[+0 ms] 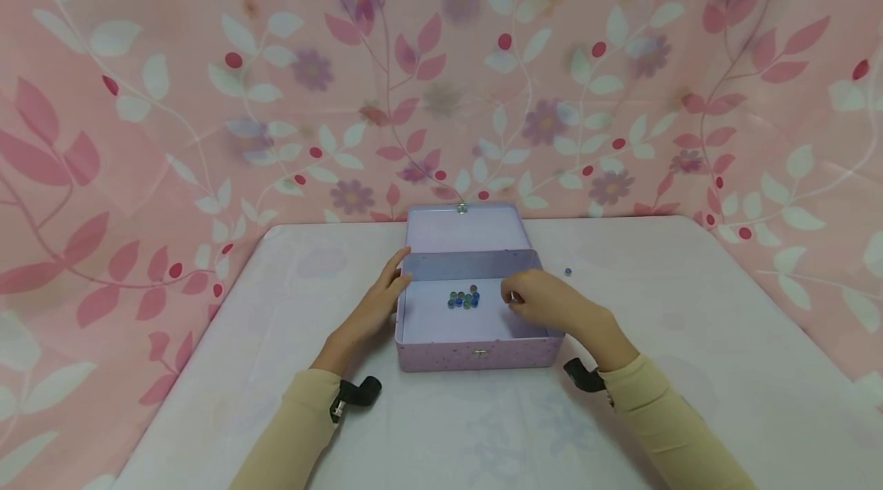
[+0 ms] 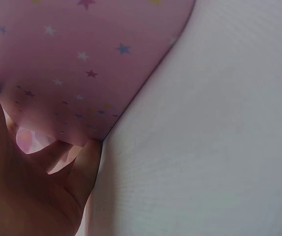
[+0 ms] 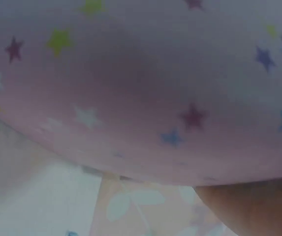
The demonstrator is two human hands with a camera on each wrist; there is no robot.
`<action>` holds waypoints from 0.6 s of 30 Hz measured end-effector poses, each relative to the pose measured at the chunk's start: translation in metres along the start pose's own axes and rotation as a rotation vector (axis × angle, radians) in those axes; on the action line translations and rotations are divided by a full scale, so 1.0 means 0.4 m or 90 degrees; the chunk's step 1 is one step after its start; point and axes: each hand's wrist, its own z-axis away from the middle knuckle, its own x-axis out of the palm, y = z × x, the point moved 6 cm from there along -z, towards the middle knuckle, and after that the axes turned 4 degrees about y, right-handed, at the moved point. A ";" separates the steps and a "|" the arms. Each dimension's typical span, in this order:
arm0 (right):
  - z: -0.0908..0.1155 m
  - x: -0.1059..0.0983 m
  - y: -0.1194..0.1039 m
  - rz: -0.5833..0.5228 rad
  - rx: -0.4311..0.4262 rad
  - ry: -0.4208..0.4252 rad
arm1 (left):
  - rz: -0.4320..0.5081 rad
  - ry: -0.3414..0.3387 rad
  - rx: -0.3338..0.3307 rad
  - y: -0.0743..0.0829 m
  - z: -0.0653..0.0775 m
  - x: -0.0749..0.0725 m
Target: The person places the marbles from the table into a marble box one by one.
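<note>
An open lavender tin box (image 1: 476, 356) with a star pattern stands on the table, its hinged lid (image 1: 464, 231) tilted back. Several small glass marbles (image 1: 467, 304), blue, green and brown, lie grouped on its floor. My left hand (image 1: 372, 307) holds the box at its back left side, and in the left wrist view its fingers (image 2: 87, 160) bend round the corner. Over the right wall, my right hand (image 1: 548, 300) reaches inside with curled fingers, to the right of the marbles. I cannot tell whether a marble is between those fingertips.
One blue marble (image 1: 568, 271) lies on the white tablecloth (image 1: 676, 367) to the right of the box. Behind the table hangs a pink curtain (image 1: 441, 76) with leaves and flowers. The box's front wall carries a small metal clasp (image 1: 480, 353).
</note>
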 end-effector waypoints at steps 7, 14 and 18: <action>-0.002 0.026 -0.009 0.052 0.000 -0.003 | -0.001 -0.002 0.004 0.006 0.002 0.000; -0.002 0.046 -0.025 0.086 -0.002 -0.012 | -0.006 0.001 -0.003 0.005 0.005 -0.001; -0.003 0.058 -0.026 0.101 0.012 -0.031 | -0.003 0.001 0.000 0.006 0.005 -0.001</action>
